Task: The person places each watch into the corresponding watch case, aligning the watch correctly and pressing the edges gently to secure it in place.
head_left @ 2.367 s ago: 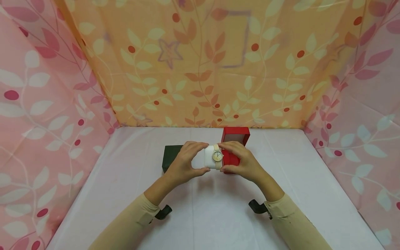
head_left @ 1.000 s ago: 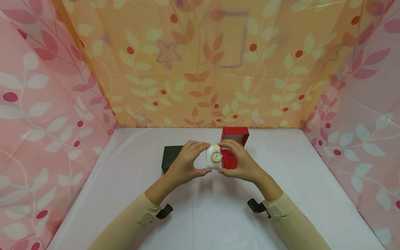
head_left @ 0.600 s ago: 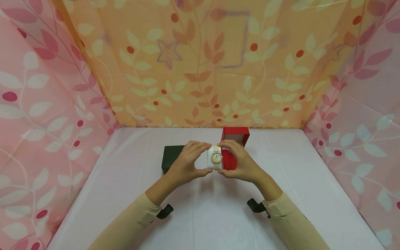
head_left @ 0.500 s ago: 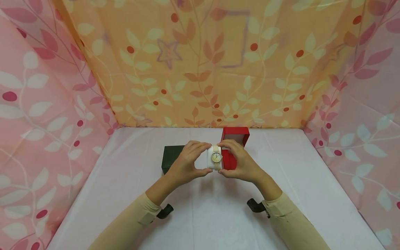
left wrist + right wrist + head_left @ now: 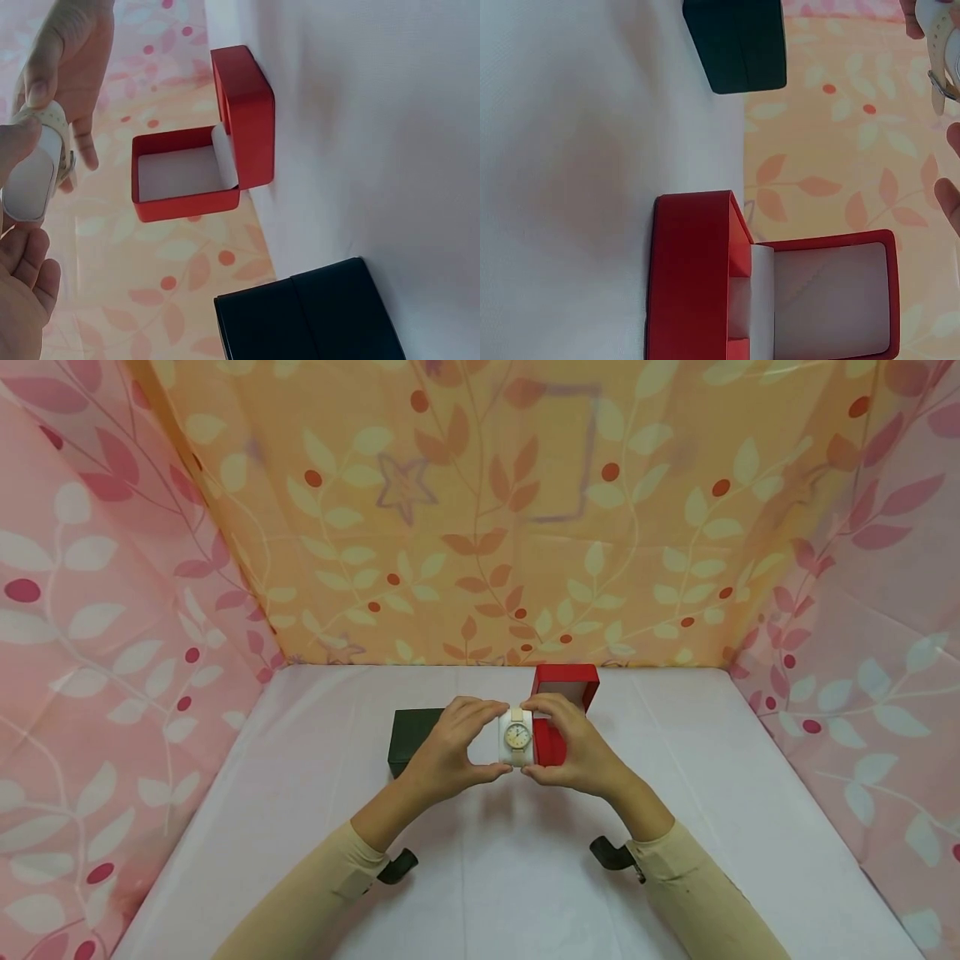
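A wristwatch [image 5: 517, 736] with a cream strap and pale dial is wrapped round a white cushion [image 5: 505, 750], raised above the table with its dial facing up. My left hand [image 5: 442, 752] grips the cushion's left side between thumb and fingers. From the right, my right hand [image 5: 588, 752] holds the watch and cushion, fingers at the top edge and thumb at the bottom. In the left wrist view the right thumb lies on the strap, beside the cushion's flat white end [image 5: 30, 180]. The right wrist view catches the strap's buckle [image 5: 943, 86] at its edge.
Just beyond my right hand stands a red box [image 5: 566, 675] with its lid up, red inside with a pale lid lining. A closed dark green box [image 5: 408, 735] sits behind my left hand. White cloth [image 5: 480, 893] covers the table, with patterned curtains [image 5: 480, 568] around it.
Both hands keep their hold on the watch and cushion. The cushion has turned a little, so the dial faces up more squarely, and my left hand has shifted slightly right.
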The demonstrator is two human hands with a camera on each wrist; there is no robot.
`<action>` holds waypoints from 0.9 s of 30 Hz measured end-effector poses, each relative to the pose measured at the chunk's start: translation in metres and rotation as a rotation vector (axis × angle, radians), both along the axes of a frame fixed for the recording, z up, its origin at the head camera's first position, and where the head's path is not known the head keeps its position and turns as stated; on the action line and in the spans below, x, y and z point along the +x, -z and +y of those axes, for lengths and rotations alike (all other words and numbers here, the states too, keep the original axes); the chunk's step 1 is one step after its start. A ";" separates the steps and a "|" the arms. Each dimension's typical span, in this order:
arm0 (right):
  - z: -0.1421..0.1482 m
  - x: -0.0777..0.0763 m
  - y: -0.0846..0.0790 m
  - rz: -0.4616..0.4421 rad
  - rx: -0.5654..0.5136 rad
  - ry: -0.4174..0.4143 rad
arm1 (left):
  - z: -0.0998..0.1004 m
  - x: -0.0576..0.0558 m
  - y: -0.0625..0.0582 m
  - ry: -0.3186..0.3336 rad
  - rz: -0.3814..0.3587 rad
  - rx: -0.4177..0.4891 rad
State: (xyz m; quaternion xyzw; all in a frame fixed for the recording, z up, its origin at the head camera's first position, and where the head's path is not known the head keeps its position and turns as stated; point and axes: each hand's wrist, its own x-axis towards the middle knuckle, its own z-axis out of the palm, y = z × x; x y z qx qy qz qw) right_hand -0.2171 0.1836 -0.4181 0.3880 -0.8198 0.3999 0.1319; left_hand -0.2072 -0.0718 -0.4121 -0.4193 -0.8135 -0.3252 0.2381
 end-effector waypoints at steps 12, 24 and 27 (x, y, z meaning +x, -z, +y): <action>0.000 0.000 0.000 -0.045 -0.025 -0.006 | 0.001 -0.001 0.001 0.012 -0.039 -0.001; -0.008 0.017 -0.017 -0.094 -0.084 0.010 | -0.003 -0.001 0.002 -0.002 -0.097 -0.038; -0.009 0.019 -0.018 -0.117 -0.087 0.013 | -0.004 -0.001 0.001 -0.008 -0.079 -0.036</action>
